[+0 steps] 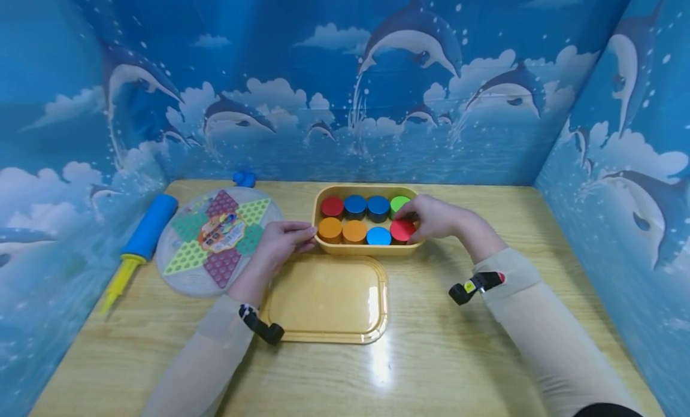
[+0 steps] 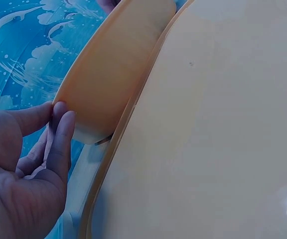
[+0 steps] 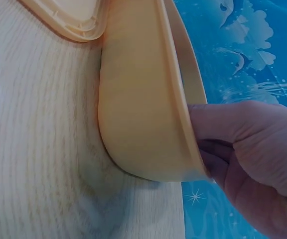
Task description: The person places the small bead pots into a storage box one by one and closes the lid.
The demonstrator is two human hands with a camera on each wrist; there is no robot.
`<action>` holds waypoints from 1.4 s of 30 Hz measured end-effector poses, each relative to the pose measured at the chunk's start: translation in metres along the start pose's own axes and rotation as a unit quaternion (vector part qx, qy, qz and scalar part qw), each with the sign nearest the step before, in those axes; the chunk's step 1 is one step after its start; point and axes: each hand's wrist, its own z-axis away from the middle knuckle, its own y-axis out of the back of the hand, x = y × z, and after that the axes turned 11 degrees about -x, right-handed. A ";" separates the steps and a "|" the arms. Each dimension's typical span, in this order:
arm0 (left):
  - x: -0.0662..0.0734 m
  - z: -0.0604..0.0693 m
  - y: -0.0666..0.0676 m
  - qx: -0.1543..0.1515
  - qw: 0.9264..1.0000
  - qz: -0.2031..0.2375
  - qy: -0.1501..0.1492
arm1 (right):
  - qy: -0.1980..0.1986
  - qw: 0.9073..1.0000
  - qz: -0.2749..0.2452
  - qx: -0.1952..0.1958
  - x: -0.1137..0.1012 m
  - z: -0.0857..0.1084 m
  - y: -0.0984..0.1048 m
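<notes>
A yellow plastic box [image 1: 366, 249] holds two rows of small round tubs with coloured lids. My left hand [image 1: 288, 240] pinches the box's left rim between thumb and fingers, as the left wrist view also shows. My right hand [image 1: 433, 218] reaches over the right end of the box, its fingers bent around a red-lidded tub [image 1: 401, 230] in the front corner. Behind that tub sits a green-lidded tub [image 1: 399, 204], partly covered by the fingers. In the right wrist view the box wall [image 3: 138, 99] hides the fingertips and the tubs.
A matching yellow lid [image 1: 326, 300] lies flat in front of the box. To the left are a round Chinese checkers board [image 1: 215, 237] and a blue and yellow hand pump [image 1: 142, 237]. A small blue object [image 1: 244, 179] sits by the dolphin-printed backdrop [image 1: 323, 75].
</notes>
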 end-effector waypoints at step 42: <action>0.001 0.006 0.004 -0.011 0.999 -0.034 -0.025 | 0.049 0.982 -0.046 0.175 -0.012 0.044 -0.021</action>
